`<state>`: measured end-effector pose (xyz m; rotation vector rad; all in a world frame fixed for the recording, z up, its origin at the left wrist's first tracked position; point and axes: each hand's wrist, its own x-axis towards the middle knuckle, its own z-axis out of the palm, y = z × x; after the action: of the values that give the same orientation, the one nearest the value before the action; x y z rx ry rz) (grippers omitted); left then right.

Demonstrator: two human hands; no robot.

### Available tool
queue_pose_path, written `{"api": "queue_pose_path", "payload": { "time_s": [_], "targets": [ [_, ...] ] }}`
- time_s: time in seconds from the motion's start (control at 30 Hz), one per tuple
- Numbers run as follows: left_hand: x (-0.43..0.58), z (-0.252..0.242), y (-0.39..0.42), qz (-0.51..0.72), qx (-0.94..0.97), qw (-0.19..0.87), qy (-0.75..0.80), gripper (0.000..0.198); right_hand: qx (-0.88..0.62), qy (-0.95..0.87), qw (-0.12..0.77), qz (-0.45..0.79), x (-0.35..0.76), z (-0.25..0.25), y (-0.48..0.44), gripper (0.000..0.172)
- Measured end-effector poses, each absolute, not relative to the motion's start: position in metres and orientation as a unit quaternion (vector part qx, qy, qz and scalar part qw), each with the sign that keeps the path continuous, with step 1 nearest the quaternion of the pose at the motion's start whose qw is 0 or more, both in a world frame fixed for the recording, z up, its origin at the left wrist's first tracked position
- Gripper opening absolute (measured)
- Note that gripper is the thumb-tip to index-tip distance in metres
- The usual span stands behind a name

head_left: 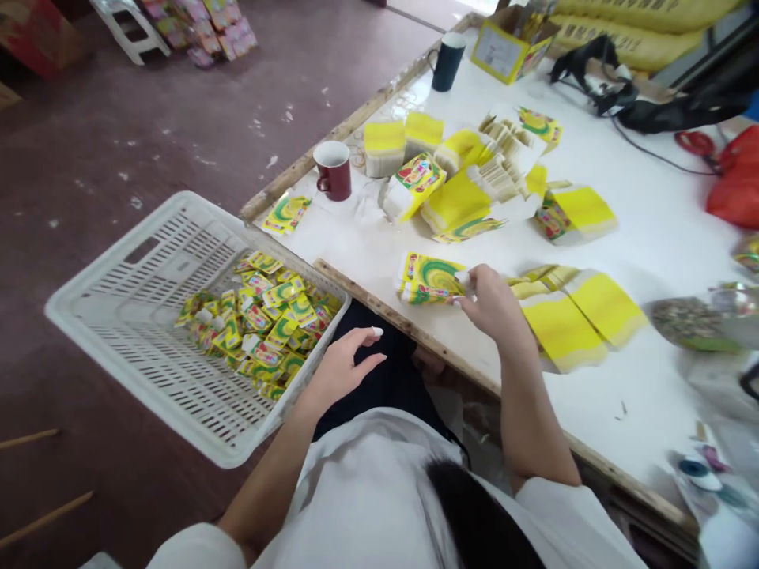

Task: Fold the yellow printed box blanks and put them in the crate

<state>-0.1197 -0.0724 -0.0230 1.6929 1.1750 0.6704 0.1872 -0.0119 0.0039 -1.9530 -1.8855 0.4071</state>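
Note:
My right hand pinches the right end of a yellow-and-green printed carton just over the table's near edge. Thumb and fingers close on it from the side. My left hand holds nothing; its thumb and fingers are apart above my lap, beside the rim of a white plastic basket. Inside the basket lies a heap of small printed cartons in the same colours. To the right of my right hand, stacks of flat yellow cartons lie fanned on the table.
On the white table stand a red mug and a dark mug. More yellow carton stacks are piled beyond my right hand. A bag of seeds or grains lies at right. A white stool stands on the floor.

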Motion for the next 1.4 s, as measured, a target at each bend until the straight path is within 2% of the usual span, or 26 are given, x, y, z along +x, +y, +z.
{"api": "queue_pose_path", "payload": {
  "time_s": [0.13, 0.27, 0.37, 0.43, 0.47, 0.53, 0.6, 0.73, 0.87, 1.03, 1.17, 1.27, 1.4],
  "targets": [
    [-0.113, -0.02, -0.07, 0.259, 0.692, 0.483, 0.469, 0.034, -0.703, -0.654, 0.214, 0.177, 0.184, 0.011, -0.009, 0.036],
    [-0.105, -0.019, -0.07, 0.254, 0.665, 0.536, 0.454, 0.035, -0.681, -0.621, 0.316, 0.225, 0.18, 0.022, -0.021, 0.032],
    [-0.092, -0.025, -0.074, 0.277, 0.595, 0.648, 0.388, 0.064, -0.644, -0.596, 0.398, 0.265, 0.166, 0.027, -0.047, 0.032],
    [-0.079, -0.029, -0.078, 0.345, 0.509, 0.711, 0.34, 0.086, -0.612, -0.596, 0.408, 0.322, 0.149, 0.026, -0.067, 0.027],
    [-0.072, -0.03, -0.08, 0.402, 0.459, 0.716, 0.34, 0.09, -0.593, -0.597, 0.403, 0.361, 0.139, 0.024, -0.076, 0.024],
    [-0.061, -0.03, -0.084, 0.503, 0.378, 0.653, 0.422, 0.079, -0.563, -0.581, 0.397, 0.433, 0.118, 0.018, -0.09, 0.019],
    [-0.057, -0.026, -0.087, 0.552, 0.396, 0.565, 0.468, 0.072, -0.552, -0.533, 0.414, 0.49, 0.102, 0.012, -0.097, 0.02],
    [-0.064, -0.02, -0.09, 0.553, 0.497, 0.475, 0.471, 0.074, -0.543, -0.439, 0.44, 0.565, 0.088, 0.005, -0.096, 0.04],
    [-0.068, -0.019, -0.09, 0.547, 0.468, 0.483, 0.498, 0.071, -0.529, -0.43, 0.441, 0.583, 0.084, 0.005, -0.093, 0.044],
    [-0.066, -0.011, -0.087, 0.553, 0.414, 0.506, 0.516, 0.081, -0.463, -0.422, 0.441, 0.643, 0.08, 0.001, -0.093, 0.04],
    [-0.067, -0.005, -0.085, 0.538, 0.426, 0.519, 0.509, 0.079, -0.558, -0.524, 0.389, 0.513, 0.074, -0.002, -0.097, 0.028],
    [-0.07, -0.005, -0.085, 0.53, 0.455, 0.5, 0.512, 0.078, -0.579, -0.572, 0.362, 0.456, 0.071, -0.002, -0.099, 0.028],
    [-0.073, -0.011, -0.085, 0.542, 0.431, 0.52, 0.501, 0.08, -0.488, -0.522, 0.413, 0.565, 0.071, 0.001, -0.096, 0.032]
  ]
}}
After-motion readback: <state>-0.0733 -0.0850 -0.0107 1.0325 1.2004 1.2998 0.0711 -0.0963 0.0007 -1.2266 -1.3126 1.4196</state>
